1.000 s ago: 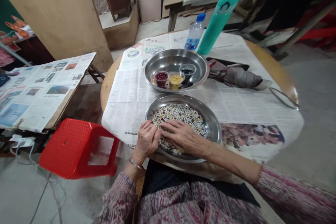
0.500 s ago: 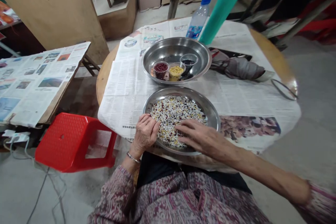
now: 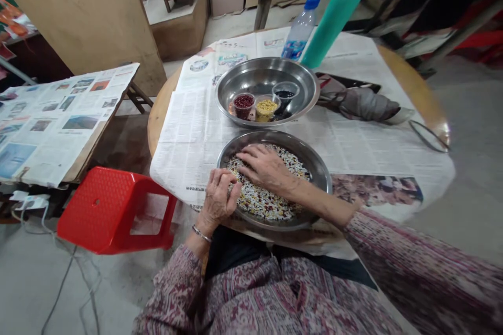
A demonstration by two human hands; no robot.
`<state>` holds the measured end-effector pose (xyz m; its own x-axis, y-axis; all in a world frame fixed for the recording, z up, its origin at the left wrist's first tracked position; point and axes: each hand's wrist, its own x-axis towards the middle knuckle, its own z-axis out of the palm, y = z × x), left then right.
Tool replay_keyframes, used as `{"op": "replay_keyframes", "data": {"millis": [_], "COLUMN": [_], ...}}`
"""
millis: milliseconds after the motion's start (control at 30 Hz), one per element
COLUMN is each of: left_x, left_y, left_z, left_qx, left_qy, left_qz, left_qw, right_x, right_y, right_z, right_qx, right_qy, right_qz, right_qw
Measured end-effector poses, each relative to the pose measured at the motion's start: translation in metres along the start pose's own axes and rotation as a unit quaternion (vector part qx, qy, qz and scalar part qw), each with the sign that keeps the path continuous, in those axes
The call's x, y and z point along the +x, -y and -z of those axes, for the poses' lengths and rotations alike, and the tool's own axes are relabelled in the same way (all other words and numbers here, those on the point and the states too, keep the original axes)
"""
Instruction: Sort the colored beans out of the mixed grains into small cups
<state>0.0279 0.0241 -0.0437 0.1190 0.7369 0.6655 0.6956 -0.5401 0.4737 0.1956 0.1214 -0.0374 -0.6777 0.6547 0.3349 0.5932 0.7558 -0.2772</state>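
Left hand (image 3: 218,200) curls downward, fingers bunched; right hand (image 3: 264,167) lies spread, bare right forearm (image 3: 318,200) angled inward

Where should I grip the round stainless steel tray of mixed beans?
Grip the round steel tray by its flared rim, coming from the right over the newspaper: the rim stands free there, while the right forearm and left hand cover the near side and the far edge nearly meets the other steel tray.
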Motion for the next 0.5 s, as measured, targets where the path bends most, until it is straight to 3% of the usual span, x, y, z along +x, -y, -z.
{"op": "replay_keyframes", "data": {"millis": [167, 267, 367, 500], "left_x": [-0.001, -0.001, 0.0, 0.001], "left_y": [0.0, -0.001, -0.001, 0.0], "left_z": [0.001, 0.0, 0.0, 0.0], "left_qx": [0.003, 0.001, 0.0, 0.008], "left_qy": [0.001, 0.002, 0.0, 0.001], "left_qz": [0.003, 0.002, -0.004, -0.008], "left_qw": [1.0, 1.0, 1.0, 1.0], "right_x": [-0.022, -0.045, -0.061, -0.054], "right_y": [0.022, 0.014, -0.013, -0.046], "right_z": [0.002, 0.017, 0.029, 0.029], "right_qx": [0.067, 0.074, 0.038, -0.003], "right_qy": [0.058, 0.08, 0.046, -0.014], "right_qz": [0.17, 0.206, 0.175, 0.04], "right_qw": [0.981, 0.972, 0.983, 0.999]}}
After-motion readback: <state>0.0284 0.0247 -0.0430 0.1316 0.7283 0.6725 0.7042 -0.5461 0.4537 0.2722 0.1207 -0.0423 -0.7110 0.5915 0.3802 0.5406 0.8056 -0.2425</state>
